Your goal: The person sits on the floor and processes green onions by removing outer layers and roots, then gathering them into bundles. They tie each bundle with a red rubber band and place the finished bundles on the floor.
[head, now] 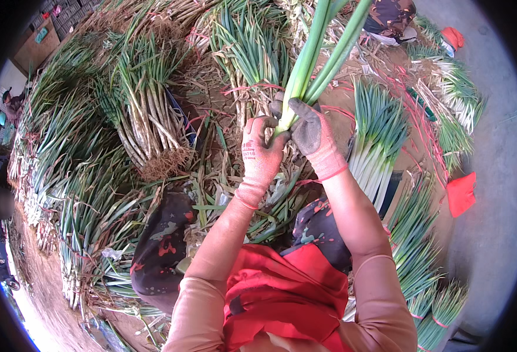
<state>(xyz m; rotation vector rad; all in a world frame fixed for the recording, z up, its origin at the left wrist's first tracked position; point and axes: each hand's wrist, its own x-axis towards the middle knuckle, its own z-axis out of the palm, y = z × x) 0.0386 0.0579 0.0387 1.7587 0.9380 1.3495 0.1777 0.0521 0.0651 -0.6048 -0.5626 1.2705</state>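
Both my hands wear pink knit gloves with dark grey coated palms and fingers. Between them rises a large green onion [299, 81], its thick leaves fanning up and away from me. My left hand [262, 145] pinches its pale lower stem between thumb and fingers. Around the same stem, slightly higher, curl the fingers of my right hand [312, 132]. The stem's lower end is partly hidden by my gloves. Under my hands lie stripped dry leaves [216, 167]. To the right leans a stack of cleaned green onions [375, 141] with white stems.
Untrimmed onions with muddy roots [164, 165] lie to my left, beside a larger heap [87, 176]. A tied bundle [252, 53] stands ahead. Pink ties [417, 114], a red cloth [461, 193] and bound bundles [439, 312] are at right. Another person [390, 17] sits at the far right.
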